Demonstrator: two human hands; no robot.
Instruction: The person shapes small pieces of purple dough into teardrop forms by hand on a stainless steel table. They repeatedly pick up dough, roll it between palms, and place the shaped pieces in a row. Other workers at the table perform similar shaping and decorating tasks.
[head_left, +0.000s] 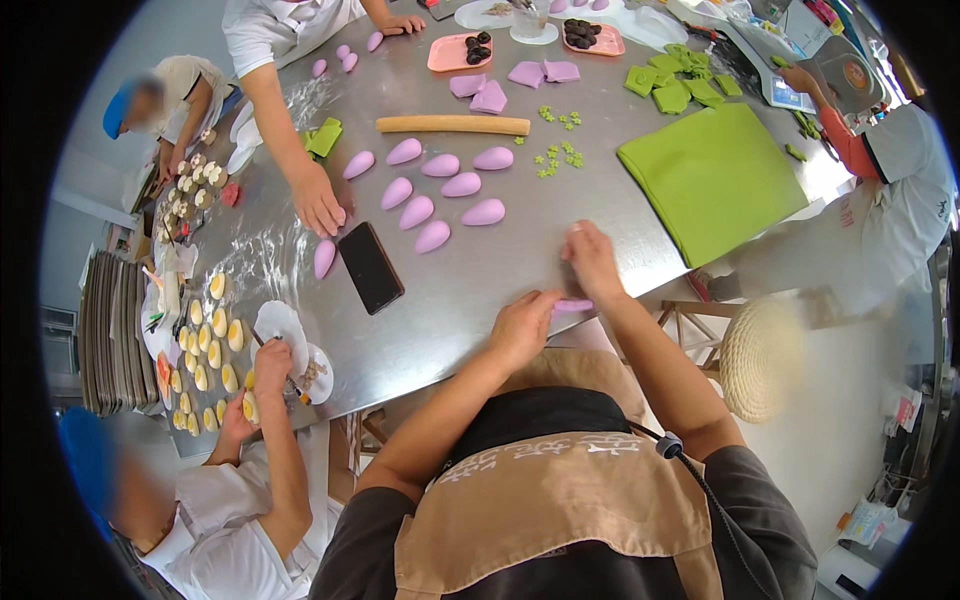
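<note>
Lilac strip (pixel 574 305) against bent left fingers (pixel 545 301), pinch unclear, right fingers (pixel 577 240) loosely curled nearby, contents hidden

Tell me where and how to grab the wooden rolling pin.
Grip the rolling pin across its middle, probably best from above: it is a straight rod lying crosswise, with purple teardrop pieces close along its near side.

A short lilac strip (pixel 573 305) lies sideways near the table's edge (pixel 625 298).
</note>
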